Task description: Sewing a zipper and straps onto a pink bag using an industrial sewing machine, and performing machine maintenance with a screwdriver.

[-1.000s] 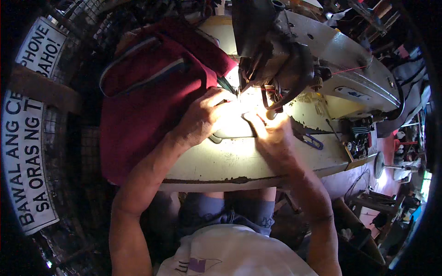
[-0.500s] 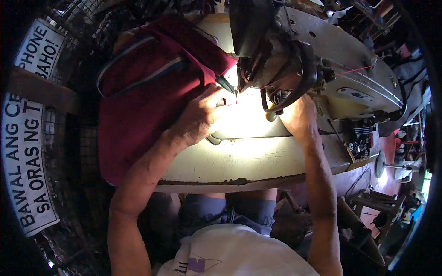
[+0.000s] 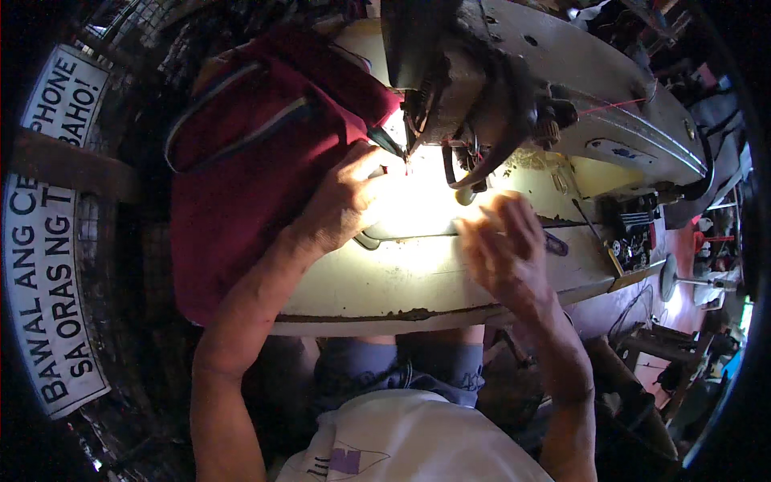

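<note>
- Left hand (image 3: pixel 349 189) is held with bent fingers at the right edge of the maroon cloth (image 3: pixel 249 217), just beside the machine's needle; the fingertips are washed out by glare, so whether cloth is pinched cannot be told.
- Right hand (image 3: pixel 507 245) is held apart from the cloth, near the front of the machine head, with fingers bent and blurred; whether anything is gripped cannot be told.
- Maroon cloth is spread over the left part of the pale, worn table (image 3: pixel 385 285), to the left of the needle, and is crossed by striped trim (image 3: pixel 241 149).
- Beside the needle, a dark strip (image 3: pixel 385 140) is seen at the cloth's edge.
- Behind the hands, the table is topped by a pale sewing machine (image 3: pixel 594 88), along which red thread (image 3: pixel 610 106) is strung.
- Below, a white shirt (image 3: pixel 426 438) and blue-grey shorts (image 3: pixel 353 361) are worn by the seated person.
- At far left, white signs with black lettering (image 3: pixel 52 297) are mounted; at far right, a fan (image 3: pixel 669 277) is seen.
</note>
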Tool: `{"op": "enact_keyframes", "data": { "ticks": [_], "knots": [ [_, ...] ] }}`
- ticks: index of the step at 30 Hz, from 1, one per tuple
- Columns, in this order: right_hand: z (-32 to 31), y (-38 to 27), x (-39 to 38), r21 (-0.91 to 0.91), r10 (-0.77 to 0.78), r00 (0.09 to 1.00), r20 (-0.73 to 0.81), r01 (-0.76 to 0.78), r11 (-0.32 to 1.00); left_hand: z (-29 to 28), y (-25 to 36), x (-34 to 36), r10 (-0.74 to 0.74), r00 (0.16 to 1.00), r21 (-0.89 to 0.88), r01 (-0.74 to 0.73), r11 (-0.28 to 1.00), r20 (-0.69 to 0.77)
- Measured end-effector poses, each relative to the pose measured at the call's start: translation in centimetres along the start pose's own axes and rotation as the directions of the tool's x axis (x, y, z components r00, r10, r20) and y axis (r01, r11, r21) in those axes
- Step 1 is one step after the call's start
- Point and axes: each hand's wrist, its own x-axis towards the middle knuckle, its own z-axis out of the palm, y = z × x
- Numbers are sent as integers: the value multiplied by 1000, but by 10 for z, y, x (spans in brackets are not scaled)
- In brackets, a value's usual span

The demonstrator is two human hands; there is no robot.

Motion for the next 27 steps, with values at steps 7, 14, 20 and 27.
{"op": "enact_keyframes", "data": {
  "ticks": [7,14,20,27],
  "knots": [
    [37,11,18,13,-4,968,250,1,1000,-2,0,1,35,999,24,-34,999,-6],
    [39,15,12,6,5,957,289,-7,1000,-1,-2,1,49,999,24,-49,998,8],
    [47,17,15,62,-20,987,161,11,998,0,-8,3,70,998,12,-70,997,0],
    [40,11,21,44,-39,988,151,32,998,1,-5,3,3,1000,27,-3,1000,15]
  ]
}}
